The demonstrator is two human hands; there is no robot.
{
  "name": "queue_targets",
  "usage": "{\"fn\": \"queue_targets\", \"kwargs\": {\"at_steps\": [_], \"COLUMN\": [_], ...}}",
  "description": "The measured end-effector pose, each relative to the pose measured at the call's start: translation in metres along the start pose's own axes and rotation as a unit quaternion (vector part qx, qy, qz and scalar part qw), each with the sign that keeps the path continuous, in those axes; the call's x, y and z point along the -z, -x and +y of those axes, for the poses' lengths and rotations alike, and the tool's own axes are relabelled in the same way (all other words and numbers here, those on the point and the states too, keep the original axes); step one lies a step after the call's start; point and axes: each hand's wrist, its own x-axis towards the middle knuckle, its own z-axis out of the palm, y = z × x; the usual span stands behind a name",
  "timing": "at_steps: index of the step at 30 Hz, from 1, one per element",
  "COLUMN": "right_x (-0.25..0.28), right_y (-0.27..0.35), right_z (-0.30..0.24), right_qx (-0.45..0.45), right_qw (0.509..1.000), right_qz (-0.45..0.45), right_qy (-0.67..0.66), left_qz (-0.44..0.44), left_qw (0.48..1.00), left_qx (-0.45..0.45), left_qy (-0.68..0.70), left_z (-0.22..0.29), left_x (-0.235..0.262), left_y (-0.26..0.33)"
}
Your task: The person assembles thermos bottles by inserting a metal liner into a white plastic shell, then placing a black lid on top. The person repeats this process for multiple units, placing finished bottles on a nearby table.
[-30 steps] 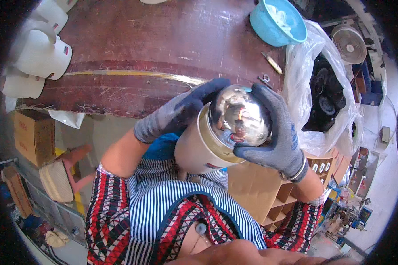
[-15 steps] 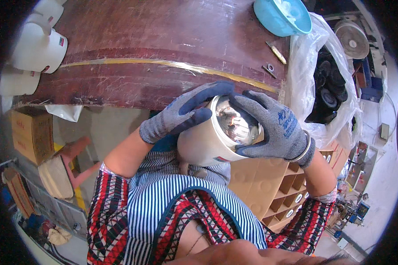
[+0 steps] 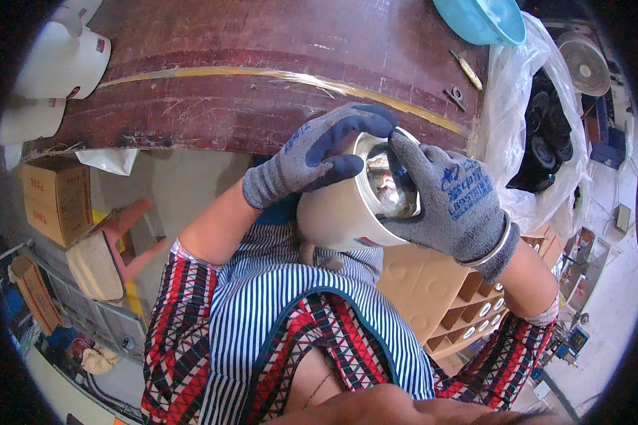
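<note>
A white jug body (image 3: 333,212) lies tilted at my lap, its round mouth turned up and to the right. Inside the mouth shows a silvery, mirror-like liner (image 3: 390,185), partly covered by my fingers. My left hand (image 3: 305,157), in a grey and blue glove, curls round the far left side of the mouth, its thumb against the outer wall. Over the right side of the mouth bends my right hand (image 3: 452,191), gloved alike: its thumb is at the near rim and its fingers at the far edge of the liner.
Several white jugs (image 3: 64,67) stand at the table's left. On the dark red table (image 3: 262,42) are a blue basin (image 3: 485,20) and a knife (image 3: 468,71). A plastic bag of black parts (image 3: 542,142) and a divided carton (image 3: 418,290) are at right; a stool (image 3: 124,248) is left.
My right hand has turned and covers more of the liner's right side. The left hand's fingers have shifted along the rim, where ridges now show. The whole view has swung slightly.
</note>
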Motion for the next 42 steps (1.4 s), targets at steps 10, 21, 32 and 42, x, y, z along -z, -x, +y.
{"fn": "queue_targets", "kwargs": {"at_steps": [10, 21, 32, 42], "right_x": [0.012, 0.022, 0.005, 0.003], "right_y": [-0.011, -0.013, -0.015, -0.023], "right_z": [-0.012, 0.032, 0.030, 0.036], "right_qx": [-0.005, 0.083, 0.110, 0.265], "right_qw": [0.996, 0.982, 0.974, 0.956], "right_qz": [-0.082, -0.109, -0.109, -0.070], "right_qy": [0.017, -0.131, -0.167, -0.106], "left_qz": [0.001, -0.022, 0.008, -0.039], "left_qw": [1.000, 0.999, 0.999, 0.999], "left_qx": [0.024, -0.044, 0.032, -0.021], "left_qy": [-0.008, -0.020, -0.020, 0.016], "left_z": [0.005, -0.003, 0.009, 0.003], "left_x": [0.004, 0.010, -0.002, 0.005], "left_y": [0.001, 0.000, 0.005, 0.008]}}
